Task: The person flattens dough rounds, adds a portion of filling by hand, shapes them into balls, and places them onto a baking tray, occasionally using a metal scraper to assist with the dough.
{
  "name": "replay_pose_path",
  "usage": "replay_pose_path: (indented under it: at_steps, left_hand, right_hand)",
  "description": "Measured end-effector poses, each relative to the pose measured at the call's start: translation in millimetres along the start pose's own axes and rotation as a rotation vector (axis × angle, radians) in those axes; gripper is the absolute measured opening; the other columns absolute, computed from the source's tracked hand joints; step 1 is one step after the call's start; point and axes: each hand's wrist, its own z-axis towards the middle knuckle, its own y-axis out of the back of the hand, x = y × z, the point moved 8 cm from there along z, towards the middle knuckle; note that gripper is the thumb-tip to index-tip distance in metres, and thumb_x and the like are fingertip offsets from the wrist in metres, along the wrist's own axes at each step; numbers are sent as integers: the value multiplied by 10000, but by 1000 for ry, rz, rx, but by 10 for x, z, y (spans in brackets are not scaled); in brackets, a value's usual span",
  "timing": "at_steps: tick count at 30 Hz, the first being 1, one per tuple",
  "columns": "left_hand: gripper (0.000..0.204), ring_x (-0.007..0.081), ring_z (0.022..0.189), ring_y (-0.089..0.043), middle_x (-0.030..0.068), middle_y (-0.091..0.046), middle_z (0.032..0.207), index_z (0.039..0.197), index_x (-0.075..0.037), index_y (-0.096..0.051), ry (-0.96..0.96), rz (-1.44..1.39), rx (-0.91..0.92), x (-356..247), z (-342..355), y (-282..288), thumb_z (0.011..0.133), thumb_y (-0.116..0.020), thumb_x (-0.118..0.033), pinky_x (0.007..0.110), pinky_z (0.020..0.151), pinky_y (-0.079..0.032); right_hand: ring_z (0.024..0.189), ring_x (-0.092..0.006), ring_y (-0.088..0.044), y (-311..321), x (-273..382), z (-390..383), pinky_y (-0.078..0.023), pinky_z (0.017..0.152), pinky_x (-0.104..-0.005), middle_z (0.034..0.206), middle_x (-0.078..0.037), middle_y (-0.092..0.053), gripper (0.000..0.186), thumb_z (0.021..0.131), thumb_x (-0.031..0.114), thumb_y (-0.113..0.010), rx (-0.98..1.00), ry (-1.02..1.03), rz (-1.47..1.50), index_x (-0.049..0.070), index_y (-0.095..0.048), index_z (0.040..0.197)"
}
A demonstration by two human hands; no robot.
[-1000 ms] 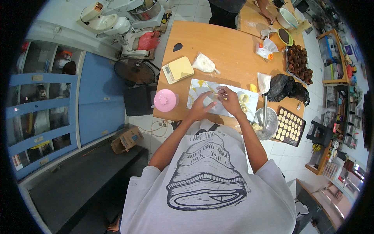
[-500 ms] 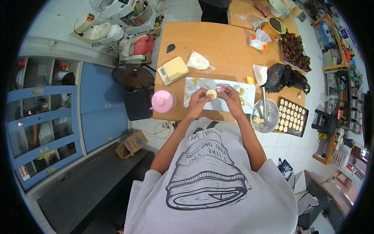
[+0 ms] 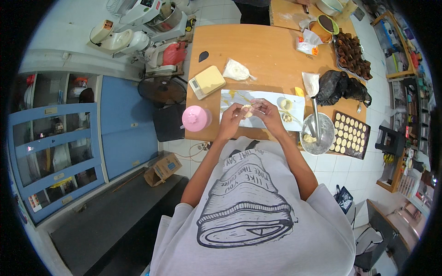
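My left hand (image 3: 233,115) and my right hand (image 3: 264,110) meet over a white mat (image 3: 239,97) on the wooden table (image 3: 258,50). Between the fingers of both hands sits a small pale lump of dough (image 3: 248,110), with a bit of clear plastic at my right fingers. Two more dough pieces (image 3: 286,104) lie on the mat to the right. A steel bowl (image 3: 322,133) with a tall utensil and some dough stands at the table's right front corner.
A dark tray of round pale dough discs (image 3: 350,134) lies right of the bowl. A pink lidded container (image 3: 195,118), a kitchen scale (image 3: 208,81), a white bag (image 3: 235,70), a black bag (image 3: 340,87) and a tray of brown pastry cups (image 3: 354,53) sit around. Mixers (image 3: 133,32) and blue cabinets (image 3: 60,147) stand left.
My hands stay together over the mat, turning the dough lump between the fingers. The view has shifted slightly; nothing on the table has moved.
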Motion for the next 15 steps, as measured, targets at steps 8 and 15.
replay_pose_path:
  at_steps: [8, 15]
  left_hand:
    - [214, 78, 814, -587, 22, -650, 897, 1015, -1, -650, -36, 50, -53, -140, -7, 83, 1001, -663, -214, 257, 750, -500]
    - [218, 98, 818, -602, 35, -664, 894, 1028, -6, -652, -93, 103, 70, -216, -61, 109, 989, -677, -219, 260, 761, -494]
  right_hand:
    - [934, -128, -650, -51, 37, -62, -530, 905, -282, 1014, -51, -686, 279, 917, 47, -705, -42, 31, -24, -21, -652, 1182]
    - [1000, -151, -663, -128, -102, -198, -537, 931, -310, 1098, -82, -701, 278, 956, 70, -666, -115, -84, 67, -32, -641, 1213]
